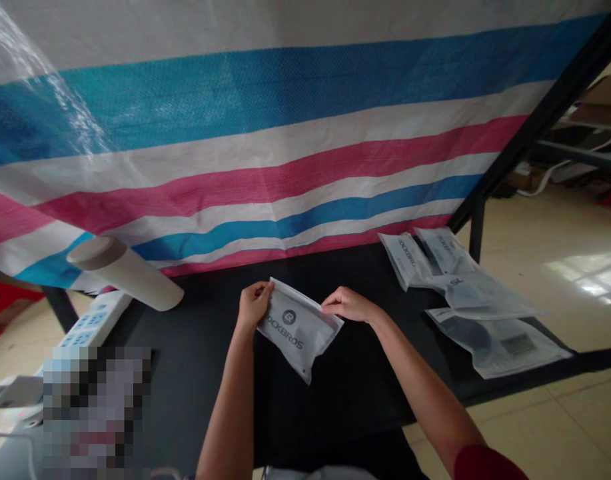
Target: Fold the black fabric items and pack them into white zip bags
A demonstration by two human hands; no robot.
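Between my two hands is a frosted plastic pouch (pixel 291 328) printed with a round logo and the word ROCKBROS, tilted just over the black table. My left hand (pixel 254 304) pinches its upper left corner, thumb in front. At the upper right edge, my right hand (pixel 350 304) closes its fingertips on the pouch's rim. What the pouch contains cannot be made out through the cloudy plastic.
Several similar pouches (pixel 455 267) lie at the table's right end, one with a label (pixel 519 344) near the edge. A pale bottle (pixel 128 273) leans at the left beside a power strip (pixel 98 323). A striped sheet (pixel 285 153) hangs behind the table.
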